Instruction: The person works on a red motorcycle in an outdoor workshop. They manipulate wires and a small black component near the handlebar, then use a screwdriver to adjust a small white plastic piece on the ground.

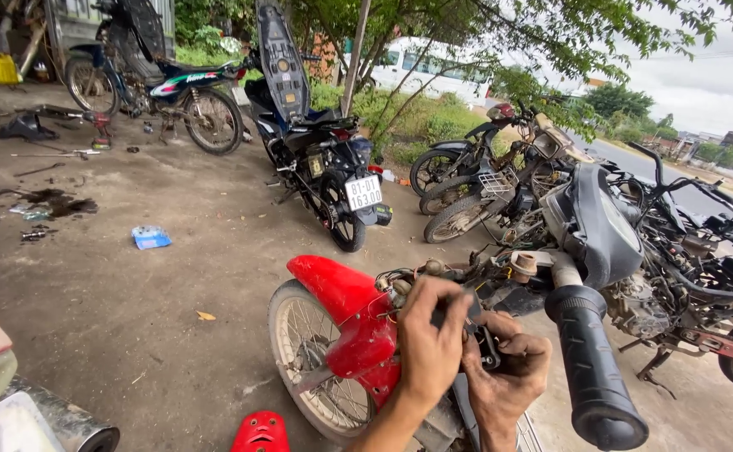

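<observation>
Both my hands work at the front of a stripped motorbike with a red front fender (339,303) and a spoked front wheel (303,351). My left hand (430,343) curls over a small black part (477,333) near the bike's wiring. My right hand (509,377) grips the same black part from below. The bike's black handlebar grip (592,372) juts toward me just right of my hands, with the grey instrument housing (596,222) above it.
A black motorbike (316,142) with its seat raised stands ahead, a blue one (161,88) farther left. Several stripped bikes (500,180) crowd the right. A blue packet (150,238), oil stains and tools lie on the concrete floor. A red plastic cover (260,432) lies below.
</observation>
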